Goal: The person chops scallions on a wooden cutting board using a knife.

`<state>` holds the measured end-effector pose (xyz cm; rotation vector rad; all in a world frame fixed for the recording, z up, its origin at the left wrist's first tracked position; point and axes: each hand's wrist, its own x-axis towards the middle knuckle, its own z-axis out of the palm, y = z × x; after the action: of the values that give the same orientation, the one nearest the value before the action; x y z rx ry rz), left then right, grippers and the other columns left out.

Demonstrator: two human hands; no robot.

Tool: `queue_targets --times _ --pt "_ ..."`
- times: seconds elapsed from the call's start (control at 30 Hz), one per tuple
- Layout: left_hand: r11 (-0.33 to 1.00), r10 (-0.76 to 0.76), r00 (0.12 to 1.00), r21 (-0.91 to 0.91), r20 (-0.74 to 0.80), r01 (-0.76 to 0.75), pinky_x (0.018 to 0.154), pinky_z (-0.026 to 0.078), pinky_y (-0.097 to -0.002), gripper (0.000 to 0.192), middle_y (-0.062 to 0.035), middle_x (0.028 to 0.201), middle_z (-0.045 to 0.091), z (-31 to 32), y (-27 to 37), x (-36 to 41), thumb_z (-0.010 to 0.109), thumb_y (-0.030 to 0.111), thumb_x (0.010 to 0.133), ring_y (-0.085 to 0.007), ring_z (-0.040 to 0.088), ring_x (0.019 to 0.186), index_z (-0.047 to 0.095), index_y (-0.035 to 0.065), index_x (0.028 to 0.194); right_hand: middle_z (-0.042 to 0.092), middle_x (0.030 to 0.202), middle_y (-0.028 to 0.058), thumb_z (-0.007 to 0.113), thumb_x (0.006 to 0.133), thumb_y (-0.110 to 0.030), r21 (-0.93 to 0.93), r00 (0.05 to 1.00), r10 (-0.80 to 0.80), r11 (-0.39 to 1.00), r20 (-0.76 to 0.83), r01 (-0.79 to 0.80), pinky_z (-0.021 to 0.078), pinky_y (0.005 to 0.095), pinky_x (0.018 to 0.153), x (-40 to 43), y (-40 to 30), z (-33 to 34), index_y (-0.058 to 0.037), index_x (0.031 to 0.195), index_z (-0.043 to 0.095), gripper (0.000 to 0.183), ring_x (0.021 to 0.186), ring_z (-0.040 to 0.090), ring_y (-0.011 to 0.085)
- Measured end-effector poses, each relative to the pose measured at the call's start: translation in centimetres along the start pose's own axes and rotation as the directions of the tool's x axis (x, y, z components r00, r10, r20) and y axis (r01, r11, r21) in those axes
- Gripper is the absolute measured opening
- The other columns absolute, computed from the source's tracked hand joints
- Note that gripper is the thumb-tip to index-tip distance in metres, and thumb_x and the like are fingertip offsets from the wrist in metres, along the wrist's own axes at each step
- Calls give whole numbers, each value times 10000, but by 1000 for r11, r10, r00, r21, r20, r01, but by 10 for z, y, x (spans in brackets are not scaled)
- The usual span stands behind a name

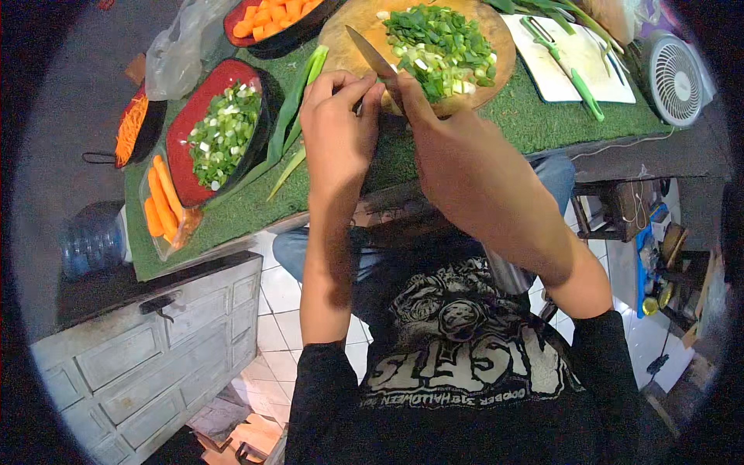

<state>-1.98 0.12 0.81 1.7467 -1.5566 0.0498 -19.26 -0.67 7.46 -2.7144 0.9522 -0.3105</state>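
Note:
My right hand (430,116) grips a kitchen knife (372,57), its blade slanting up and left over the near part of a round wooden cutting board (349,43). Close beside it, my left hand (340,110) has bent fingers, with thumb and forefinger nearly together at the board's near edge. Whether something small is pinched there cannot be told. Chopped spring onion (442,49) lies heaped on the board. Long green onion leaves (290,110) lie on the green mat left of my left hand, partly hidden by it.
To the left are a red bowl (180,139) of chopped spring onion, a pack of carrots (160,200) and shredded carrot (132,131). Carrot chunks (270,20) fill another bowl. A white cutting board (616,87) with a green-handled peeler (572,78) and a small fan (675,78) stand right.

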Motion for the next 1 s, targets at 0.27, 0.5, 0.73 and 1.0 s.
queue_targets --times 0.27,0.5,0.73,1.0 --pt "995 54 998 -80 39 -50 836 471 -410 198 -141 923 645 -3 -5 1 706 134 852 -325 593 901 751 25 1011 656 778 273 567 815 -34 56 997 73 996 -34 -71 557 435 620 26 -3 18 190 1339 363 606 692 680 364" --pt "996 49 999 -69 21 -48 861 473 -405 199 -149 937 657 -3 1 4 698 126 853 -333 600 920 743 21 1016 663 786 268 578 823 -46 38 976 -24 999 -214 33 534 470 626 34 19 23 166 1318 391 570 723 683 394" --pt "999 44 999 -25 -27 -44 837 499 -373 196 -141 949 682 -3 0 5 728 150 845 -316 643 905 748 35 1003 652 789 267 583 809 -30 -78 991 -78 994 -111 70 515 469 641 12 14 -4 125 1395 335 655 744 663 389" --pt "1000 -5 1000 -3 -24 5 815 512 -341 170 -126 945 696 1 -6 4 752 131 822 -281 669 863 753 28 957 623 1060 319 590 797 -26 -74 991 -41 996 127 51 549 390 628 17 8 6 182 1306 436 572 670 654 336"
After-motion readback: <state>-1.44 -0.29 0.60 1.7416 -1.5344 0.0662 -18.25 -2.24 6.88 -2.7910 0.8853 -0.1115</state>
